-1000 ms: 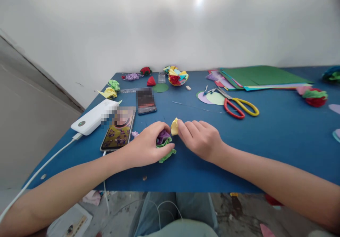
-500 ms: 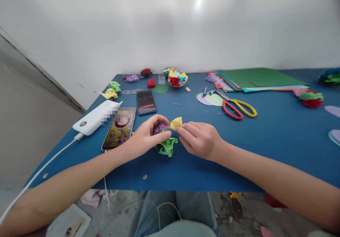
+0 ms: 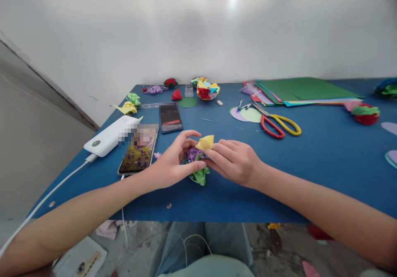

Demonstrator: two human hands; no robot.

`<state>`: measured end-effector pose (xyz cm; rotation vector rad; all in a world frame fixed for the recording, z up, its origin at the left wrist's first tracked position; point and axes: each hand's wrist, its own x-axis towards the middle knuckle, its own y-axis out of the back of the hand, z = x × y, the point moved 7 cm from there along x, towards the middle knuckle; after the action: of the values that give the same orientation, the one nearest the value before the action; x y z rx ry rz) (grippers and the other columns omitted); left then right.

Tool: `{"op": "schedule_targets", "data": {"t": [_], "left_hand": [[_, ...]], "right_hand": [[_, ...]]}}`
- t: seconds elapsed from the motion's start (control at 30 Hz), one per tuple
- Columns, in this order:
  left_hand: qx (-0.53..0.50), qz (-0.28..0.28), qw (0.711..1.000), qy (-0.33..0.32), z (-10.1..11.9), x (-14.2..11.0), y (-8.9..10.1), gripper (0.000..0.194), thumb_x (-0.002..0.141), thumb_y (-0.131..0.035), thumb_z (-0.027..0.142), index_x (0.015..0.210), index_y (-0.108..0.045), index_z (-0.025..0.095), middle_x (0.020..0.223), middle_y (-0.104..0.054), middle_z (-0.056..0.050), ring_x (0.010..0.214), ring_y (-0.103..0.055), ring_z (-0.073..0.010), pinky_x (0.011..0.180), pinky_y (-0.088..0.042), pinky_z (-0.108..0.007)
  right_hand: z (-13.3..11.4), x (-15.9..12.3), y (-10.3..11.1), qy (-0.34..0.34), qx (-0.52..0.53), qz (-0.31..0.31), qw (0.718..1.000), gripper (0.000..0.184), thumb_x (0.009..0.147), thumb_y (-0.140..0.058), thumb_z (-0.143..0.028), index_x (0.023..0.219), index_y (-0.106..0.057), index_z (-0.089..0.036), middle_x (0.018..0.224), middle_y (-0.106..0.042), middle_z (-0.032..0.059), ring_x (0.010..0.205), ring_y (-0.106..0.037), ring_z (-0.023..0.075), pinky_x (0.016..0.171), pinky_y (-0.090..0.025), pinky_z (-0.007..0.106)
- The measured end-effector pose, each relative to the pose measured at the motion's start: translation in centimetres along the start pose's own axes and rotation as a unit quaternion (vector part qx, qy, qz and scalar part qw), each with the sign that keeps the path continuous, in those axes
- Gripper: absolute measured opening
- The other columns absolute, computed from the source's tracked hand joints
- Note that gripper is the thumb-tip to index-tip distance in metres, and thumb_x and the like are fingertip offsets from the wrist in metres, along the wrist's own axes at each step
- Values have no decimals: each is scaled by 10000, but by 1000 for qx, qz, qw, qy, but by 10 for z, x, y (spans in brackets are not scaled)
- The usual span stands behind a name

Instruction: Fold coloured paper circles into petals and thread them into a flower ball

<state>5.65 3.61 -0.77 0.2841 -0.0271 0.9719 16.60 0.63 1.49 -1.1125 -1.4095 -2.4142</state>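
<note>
My left hand [image 3: 173, 161] curls around a ball of purple and green paper flowers [image 3: 200, 177], its thumb across the front and its fingers behind. Close against the ball's upper right side, my right hand [image 3: 235, 161] pinches a small folded piece of yellow paper [image 3: 205, 143]. The yellow piece sits just above the purple rosettes; whether it touches them I cannot tell. Part of the ball is hidden behind my fingers.
On the blue table [image 3: 248, 194] lie scissors [image 3: 279, 127], paper circles [image 3: 250, 115], a stack of coloured sheets [image 3: 310, 90], two phones [image 3: 171, 124], a white power bank [image 3: 108, 138] with a cable, and a multicoloured paper ball [image 3: 207, 91]. A thin wire [image 3: 229, 125] lies ahead of my hands.
The yellow paper piece has come from beside the ball to above its purple part. My left fingers have lifted and spread a little, and the ball has been turned in my left hand.
</note>
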Motion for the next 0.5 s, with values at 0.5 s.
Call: {"op": "schedule_targets", "data": {"t": [0.5], "left_hand": [[551, 118, 765, -314, 49, -27, -8, 277, 740, -583, 162, 1013, -558, 205, 998, -657, -31, 956, -533, -222, 842, -368, -397]], "right_hand": [[-13, 7, 16, -37, -11, 47, 998, 85, 841, -506, -181, 867, -582, -154, 709, -601, 55, 675, -563, 156, 616, -476, 290]]}}
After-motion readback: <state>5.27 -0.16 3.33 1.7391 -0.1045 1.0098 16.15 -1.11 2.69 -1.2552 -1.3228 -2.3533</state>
